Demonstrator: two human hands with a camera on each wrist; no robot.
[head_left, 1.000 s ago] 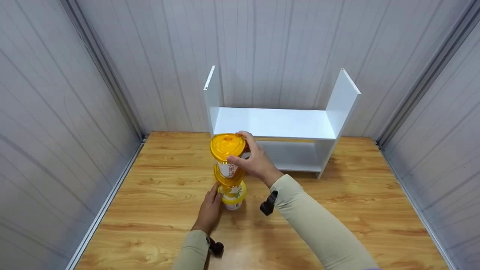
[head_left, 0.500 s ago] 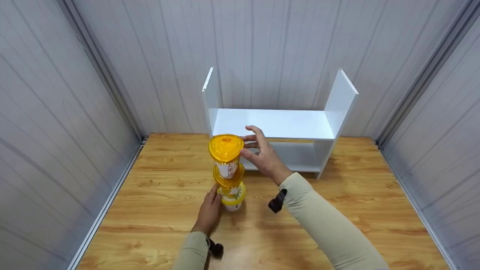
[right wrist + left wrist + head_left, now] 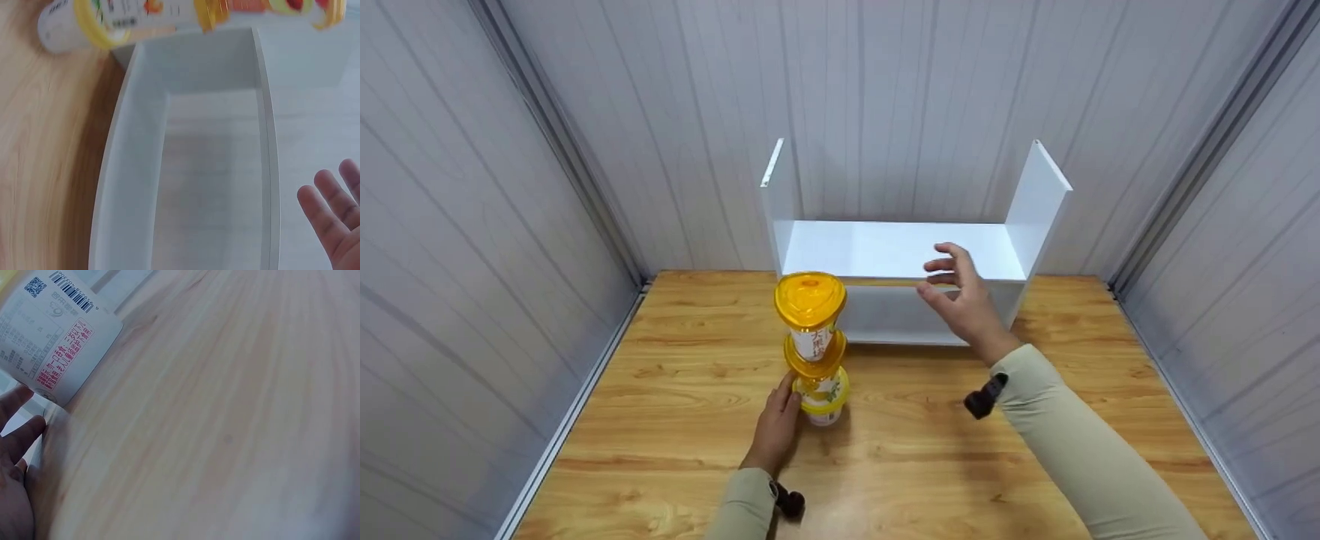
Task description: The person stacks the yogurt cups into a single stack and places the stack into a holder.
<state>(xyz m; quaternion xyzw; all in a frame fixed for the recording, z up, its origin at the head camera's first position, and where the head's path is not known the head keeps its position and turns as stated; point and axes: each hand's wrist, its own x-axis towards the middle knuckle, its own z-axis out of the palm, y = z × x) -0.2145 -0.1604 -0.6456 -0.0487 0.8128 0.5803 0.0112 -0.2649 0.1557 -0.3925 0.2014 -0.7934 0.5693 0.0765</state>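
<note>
Lidded food cups stand in an upright stack on the table in the head view. The top cup [image 3: 813,343] has a printed white side and an amber lid [image 3: 810,298]. Below it comes another amber lid [image 3: 814,360], then a yellow rim [image 3: 825,403] and a white cup base [image 3: 62,343] with a barcode. My left hand [image 3: 775,425] rests on the table, its extended fingers right at the left side of the lower stack. To the right, my right hand [image 3: 969,305] is raised in front of the shelf, fingers spread and loosely bent, holding nothing.
A white shelf unit [image 3: 900,251] with two side panels stands against the back wall, just behind the stack. The wooden table [image 3: 675,360] is bounded by panelled walls [image 3: 472,225] on the sides. Each wrist wears a black camera [image 3: 986,396].
My right hand has let go of the top cup and moved away to the right. The stack stays upright, and my left hand has kept its place beside it.
</note>
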